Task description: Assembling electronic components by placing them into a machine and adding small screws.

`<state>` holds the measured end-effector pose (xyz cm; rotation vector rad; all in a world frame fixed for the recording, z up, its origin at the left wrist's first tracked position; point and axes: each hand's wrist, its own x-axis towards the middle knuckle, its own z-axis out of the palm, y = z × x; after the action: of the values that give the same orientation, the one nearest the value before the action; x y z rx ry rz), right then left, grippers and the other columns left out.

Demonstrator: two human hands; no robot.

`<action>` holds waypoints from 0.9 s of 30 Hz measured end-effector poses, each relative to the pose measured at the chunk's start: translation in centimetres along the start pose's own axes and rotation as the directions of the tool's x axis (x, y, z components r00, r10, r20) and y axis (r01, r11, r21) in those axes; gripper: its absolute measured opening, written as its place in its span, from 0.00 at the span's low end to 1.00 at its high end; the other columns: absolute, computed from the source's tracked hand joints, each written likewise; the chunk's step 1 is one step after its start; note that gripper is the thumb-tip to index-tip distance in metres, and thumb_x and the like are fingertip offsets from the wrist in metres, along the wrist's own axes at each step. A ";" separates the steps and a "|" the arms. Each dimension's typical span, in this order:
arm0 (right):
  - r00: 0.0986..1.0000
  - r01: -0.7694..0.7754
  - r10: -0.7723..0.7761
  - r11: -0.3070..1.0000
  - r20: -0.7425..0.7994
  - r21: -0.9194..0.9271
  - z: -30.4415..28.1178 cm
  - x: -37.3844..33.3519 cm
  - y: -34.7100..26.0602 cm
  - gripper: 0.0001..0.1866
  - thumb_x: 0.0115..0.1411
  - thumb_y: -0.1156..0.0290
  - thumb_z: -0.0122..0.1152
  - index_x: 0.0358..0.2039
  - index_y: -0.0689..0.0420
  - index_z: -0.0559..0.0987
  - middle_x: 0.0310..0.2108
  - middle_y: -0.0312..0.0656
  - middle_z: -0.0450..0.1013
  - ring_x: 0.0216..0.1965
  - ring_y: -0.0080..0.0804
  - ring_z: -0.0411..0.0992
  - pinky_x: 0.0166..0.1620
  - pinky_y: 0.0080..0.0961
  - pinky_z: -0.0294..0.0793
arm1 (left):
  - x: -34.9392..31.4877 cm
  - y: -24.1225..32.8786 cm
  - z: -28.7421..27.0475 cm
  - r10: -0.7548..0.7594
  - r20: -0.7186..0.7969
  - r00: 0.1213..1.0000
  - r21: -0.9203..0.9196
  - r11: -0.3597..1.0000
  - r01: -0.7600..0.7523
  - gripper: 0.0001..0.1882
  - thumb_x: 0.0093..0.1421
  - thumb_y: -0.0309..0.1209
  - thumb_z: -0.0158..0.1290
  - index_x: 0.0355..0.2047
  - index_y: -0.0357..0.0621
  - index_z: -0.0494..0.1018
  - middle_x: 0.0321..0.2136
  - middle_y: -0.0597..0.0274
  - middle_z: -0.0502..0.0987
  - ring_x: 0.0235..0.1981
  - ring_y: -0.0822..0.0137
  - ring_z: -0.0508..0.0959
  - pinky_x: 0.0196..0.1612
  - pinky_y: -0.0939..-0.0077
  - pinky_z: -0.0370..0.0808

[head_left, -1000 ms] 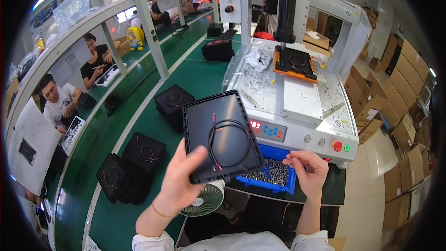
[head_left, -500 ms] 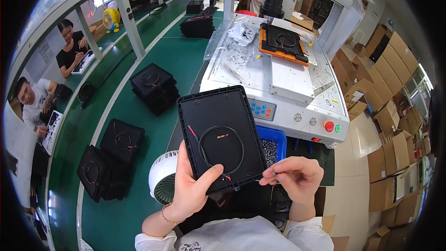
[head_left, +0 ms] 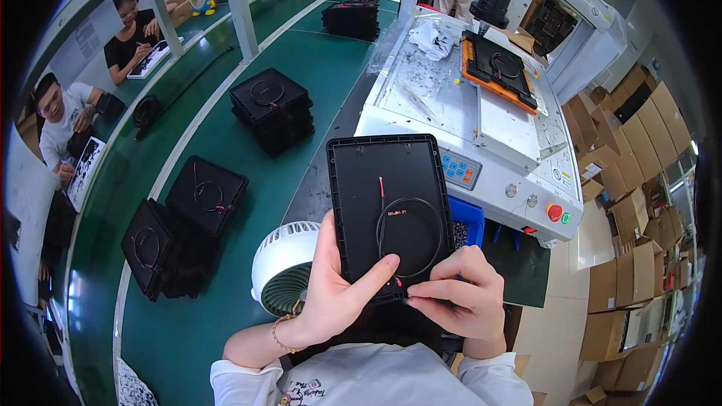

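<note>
The left hand (head_left: 335, 286) grips a black panel (head_left: 387, 210) by its lower left edge, thumb laid across the panel's face toward the lower middle, fingers hidden behind it. The panel is a rounded rectangle held upright in front of the person, its long axis running away from the body, the top end pointing toward the machine (head_left: 481, 113) beyond. A thin wire loop (head_left: 410, 237) lies on the panel's face, just above the thumb, with a short red lead rising from it. The right hand (head_left: 455, 301) is curled at the panel's lower right corner, fingertips pinched together against the bottom edge; what they pinch is too small to tell. A white fan (head_left: 282, 274) sits just left of the left hand, and a blue bin (head_left: 468, 222) shows just above the right hand, behind the panel.
</note>
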<state>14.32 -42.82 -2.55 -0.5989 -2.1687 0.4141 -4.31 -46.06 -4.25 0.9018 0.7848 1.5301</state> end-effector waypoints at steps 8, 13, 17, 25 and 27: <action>0.998 0.057 -0.054 0.991 0.030 -0.118 -0.3 0.3 -0.6 0.17 0.38 0.69 0.77 0.32 0.52 0.84 0.28 0.29 0.71 0.26 0.23 0.68 0.32 0.22 0.60 | 0.1 -0.1 -0.1 0.016 0.005 1.000 0.017 1.000 -0.016 0.33 0.59 0.16 0.53 0.61 0.36 0.50 0.53 0.55 0.68 0.53 0.70 0.71 0.56 0.74 0.70; 0.983 0.181 -0.175 0.970 0.052 -0.162 0.1 -0.3 0.0 0.15 0.40 0.71 0.74 0.32 0.54 0.83 0.30 0.31 0.72 0.29 0.25 0.70 0.34 0.23 0.63 | 0.0 -0.2 -0.1 0.018 -0.014 1.000 0.015 1.000 -0.018 0.33 0.59 0.16 0.53 0.61 0.36 0.50 0.53 0.54 0.68 0.53 0.70 0.71 0.55 0.74 0.71; 0.976 0.219 -0.210 0.938 0.062 -0.269 0.6 -0.7 0.3 0.15 0.41 0.70 0.74 0.32 0.55 0.82 0.31 0.32 0.71 0.30 0.26 0.70 0.34 0.23 0.63 | 0.1 -0.4 -0.1 -0.047 -0.049 0.998 -0.042 0.998 0.045 0.31 0.59 0.14 0.51 0.60 0.37 0.51 0.53 0.54 0.69 0.52 0.69 0.72 0.54 0.74 0.72; 0.969 0.017 -0.051 0.989 -0.240 -0.144 0.3 -1.1 1.8 0.25 0.45 0.62 0.73 0.43 0.59 0.78 0.40 0.45 0.70 0.42 0.42 0.70 0.45 0.33 0.69 | 0.3 0.0 0.4 -0.087 -0.063 0.994 -0.189 0.979 0.074 0.30 0.59 0.12 0.50 0.60 0.39 0.52 0.52 0.56 0.69 0.51 0.69 0.73 0.53 0.73 0.74; 0.962 -0.211 0.188 0.972 -0.198 -0.100 -0.9 0.0 1.2 0.23 0.56 0.73 0.55 0.52 0.67 0.71 0.50 0.56 0.66 0.49 0.48 0.69 0.52 0.35 0.69 | 0.1 0.0 0.6 -0.093 -0.055 0.994 -0.196 0.977 0.080 0.30 0.59 0.12 0.50 0.60 0.39 0.53 0.52 0.56 0.69 0.51 0.69 0.73 0.53 0.72 0.74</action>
<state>15.40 -41.73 -2.60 -0.8942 -1.9691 0.3209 -3.80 -45.98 -3.96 0.6700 0.6983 1.5351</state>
